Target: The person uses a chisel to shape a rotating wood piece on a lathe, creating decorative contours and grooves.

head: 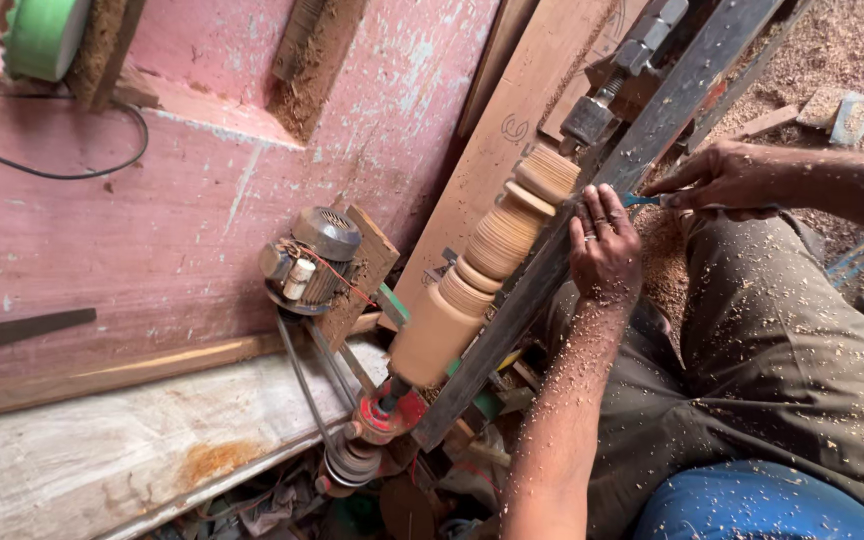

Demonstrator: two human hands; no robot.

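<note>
The turned wooden spindle (487, 265) sits mounted in the lathe, its long axis running diagonally from the red drive end at lower left up to the metal tailstock (592, 118) at upper right, the narrower ringed end pointing up-right. A dark metal tool rest bar (592, 200) runs parallel just right of the spindle. The left hand (604, 250) lies on this bar beside the spindle's upper end, fingers pressed down on it. The right hand (717, 178), further right of the spindle, has its grip clamped on a thin blue-handled chisel (642, 200) whose tip points toward the spindle. A small electric motor (310, 262) stands left of the spindle.
</note>
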